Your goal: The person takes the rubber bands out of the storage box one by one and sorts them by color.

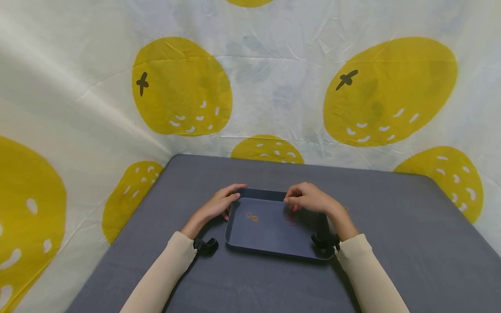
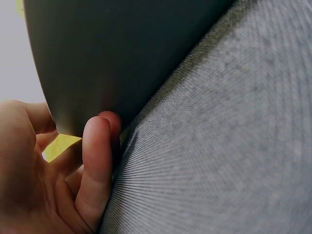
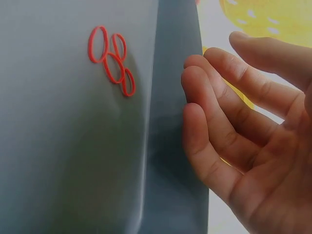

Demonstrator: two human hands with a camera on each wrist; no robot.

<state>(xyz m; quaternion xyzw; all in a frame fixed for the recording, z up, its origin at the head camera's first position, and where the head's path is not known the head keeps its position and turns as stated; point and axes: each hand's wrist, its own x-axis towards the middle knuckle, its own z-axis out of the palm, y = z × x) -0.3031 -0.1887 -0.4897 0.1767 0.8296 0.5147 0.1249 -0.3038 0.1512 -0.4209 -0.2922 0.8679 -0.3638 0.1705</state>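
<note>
The left hand's (image 1: 220,204) grip clasps the tray (image 1: 270,241) at its far left corner. The right hand's (image 1: 311,198) grip is released, fingers loosely bent, thumb apart, near red rubber bands (image 3: 113,54) inside. The tray lies on the tabletop (image 1: 250,282), long axis running left to right, right end slightly nearer the person.

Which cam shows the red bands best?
Right wrist: four red bands show large and unobstructed on the tray. Head: small and faint, near the right hand. Left wrist: none visible.
</note>
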